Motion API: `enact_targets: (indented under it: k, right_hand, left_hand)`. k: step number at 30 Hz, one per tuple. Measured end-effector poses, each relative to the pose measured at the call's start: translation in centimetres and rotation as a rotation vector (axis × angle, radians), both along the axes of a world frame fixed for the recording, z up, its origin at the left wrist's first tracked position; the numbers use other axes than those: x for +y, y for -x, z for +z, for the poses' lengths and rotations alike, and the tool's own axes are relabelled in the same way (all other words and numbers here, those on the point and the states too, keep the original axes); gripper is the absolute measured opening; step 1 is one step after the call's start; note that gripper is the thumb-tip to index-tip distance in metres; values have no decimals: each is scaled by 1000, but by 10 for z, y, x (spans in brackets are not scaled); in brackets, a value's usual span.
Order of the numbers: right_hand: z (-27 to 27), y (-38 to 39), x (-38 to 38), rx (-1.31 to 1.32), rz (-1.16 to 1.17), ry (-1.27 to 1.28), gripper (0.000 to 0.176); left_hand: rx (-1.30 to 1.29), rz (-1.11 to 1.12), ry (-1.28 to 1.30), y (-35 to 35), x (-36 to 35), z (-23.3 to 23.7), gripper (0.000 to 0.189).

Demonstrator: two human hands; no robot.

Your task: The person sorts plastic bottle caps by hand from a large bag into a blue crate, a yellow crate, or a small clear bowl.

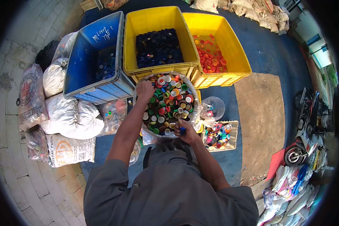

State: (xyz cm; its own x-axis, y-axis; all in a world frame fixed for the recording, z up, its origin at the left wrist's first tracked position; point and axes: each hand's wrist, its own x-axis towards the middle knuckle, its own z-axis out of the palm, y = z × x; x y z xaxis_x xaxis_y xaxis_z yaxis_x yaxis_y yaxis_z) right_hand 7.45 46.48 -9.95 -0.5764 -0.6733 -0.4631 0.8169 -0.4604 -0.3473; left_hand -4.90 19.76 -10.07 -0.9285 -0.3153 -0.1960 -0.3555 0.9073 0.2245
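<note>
A round container lined with a pale sack [195, 117] is heaped with mixed bottle caps [168, 101] in red, green, white, orange and brown. My left hand [144, 90] is over the container's upper left edge, its fingers curled closed; whatever they hold, if anything, is hidden. At the near right of the heap, my right hand [187, 132] is closed around a blue bottle cap [182, 130]. Beyond the container stand a blue crate [96, 92] with blue caps, a yellow crate [160, 69] of dark blue caps and another yellow crate [219, 80] with red and orange caps.
Right of the container are a clear plastic tub [217, 107] and a cream basket [234, 136] of mixed caps and plastic pieces. Stuffed white sacks [69, 118] crowd the left side. A motorcycle [303, 141] stands far right, near piled bags [290, 192].
</note>
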Motion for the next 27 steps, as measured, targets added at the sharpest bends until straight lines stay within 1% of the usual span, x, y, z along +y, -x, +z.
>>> enact_targets:
  k: [3, 4, 7, 8, 11, 17, 20, 23, 25, 26, 27]
  right_hand:
    - [-1, -4, 1, -18, 27, -56, 21]
    - [-1, -5, 2, -25, 36, -76, 20]
    - [-1, -5, 3, -9, 63, -128, 20]
    - [-1, -4, 4, -1, 64, -127, 21]
    - [1, 2, 3, 16, 81, -130, 21]
    - [-1, 3, 3, 33, 94, -150, 22]
    - [1, 2, 4, 33, 109, -180, 22]
    - [-1, 2, 5, 20, 97, -199, 22]
    - [2, 9, 3, 36, 87, -208, 22]
    - [4, 11, 1, 63, 47, -297, 20]
    - [4, 15, -3, 171, 11, -362, 19]
  left_hand:
    - [-61, 151, -55, -1, -5, 11, 35]
    - [-53, 155, -100, 1, -10, 5, 46]
    - [-134, 143, -150, 2, -13, 9, 57]
    - [-194, 140, -188, 4, -15, 4, 71]
    - [-15, 136, -35, 0, -8, -8, 71]
    - [-184, 294, -182, 12, -11, -23, 71]
    - [-109, 233, -297, 12, -25, -35, 63]
    - [103, 472, -790, 0, -19, -6, 44]
    - [108, 605, -1176, -6, -21, 9, 36]
    - [111, 671, -1370, -11, -22, 16, 32]
    - [156, 665, -1521, -18, -17, 22, 32]
